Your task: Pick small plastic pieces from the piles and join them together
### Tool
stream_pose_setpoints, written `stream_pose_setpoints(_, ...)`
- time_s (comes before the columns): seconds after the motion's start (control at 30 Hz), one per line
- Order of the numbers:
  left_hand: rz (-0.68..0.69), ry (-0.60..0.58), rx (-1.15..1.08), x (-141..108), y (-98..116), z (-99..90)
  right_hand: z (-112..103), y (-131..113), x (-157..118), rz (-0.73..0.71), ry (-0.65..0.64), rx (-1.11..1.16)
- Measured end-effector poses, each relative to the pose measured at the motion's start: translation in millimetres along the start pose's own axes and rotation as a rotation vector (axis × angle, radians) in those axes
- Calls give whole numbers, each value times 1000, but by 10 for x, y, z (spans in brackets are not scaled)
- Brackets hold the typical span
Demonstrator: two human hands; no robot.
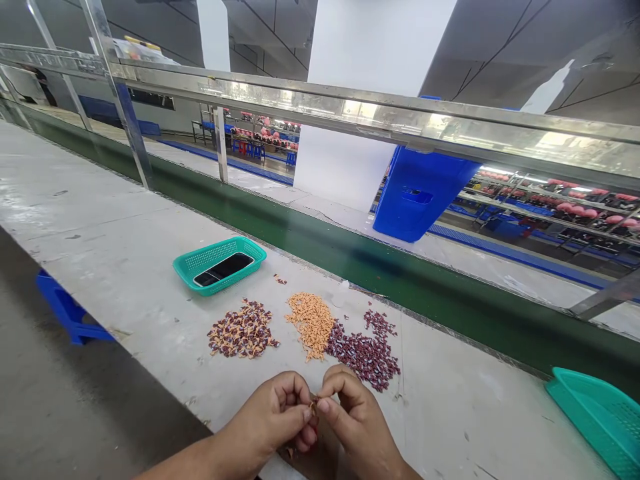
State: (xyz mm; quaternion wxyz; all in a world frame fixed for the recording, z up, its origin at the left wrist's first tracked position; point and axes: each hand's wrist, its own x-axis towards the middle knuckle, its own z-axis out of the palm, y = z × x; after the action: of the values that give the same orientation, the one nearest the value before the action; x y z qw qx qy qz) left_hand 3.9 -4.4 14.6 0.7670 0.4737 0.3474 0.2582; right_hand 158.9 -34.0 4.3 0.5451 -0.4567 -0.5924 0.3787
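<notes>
Hands (313, 420) — tiny brown piece (313, 405) between them; heaps (310, 327) beyond

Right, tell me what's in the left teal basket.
A black phone lies flat in the basket, with the basket's floor showing around it. Whatever is beneath the phone is covered and cannot be seen.

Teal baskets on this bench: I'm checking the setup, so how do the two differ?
The teal perforated plastic basket near the middle of the view holds a black smartphone, while the teal perforated plastic basket at the right edge shows nothing in its visible part. The first is wholly in view; the second is cut off by the frame. Both are shallow, teal and perforated.
</notes>
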Motion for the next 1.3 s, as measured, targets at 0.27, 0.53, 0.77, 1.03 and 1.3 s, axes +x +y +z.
stream_pose_setpoints(0.27, -7, -8, -63, 4, -2, 15, 0, -8, 6, 5, 10, 18)
stream_pose_setpoints(0.53, 39, 43, -162, -2, 1, 85, 25, 28, -2, 46, 33, 81)
stream_pose_setpoints(0.77, 99, 59, -247, 36, -56, 104, 49, 92, -30, 92, 48, 158)
stream_pose_setpoints(1.03, 109, 48, -292, 55, -46, 130, 64, 86, -42, 73, 78, 161)
stream_pose_setpoints(1.3, 118, 34, -305, 74, -45, 131, 64, 110, -43, 47, 80, 128)
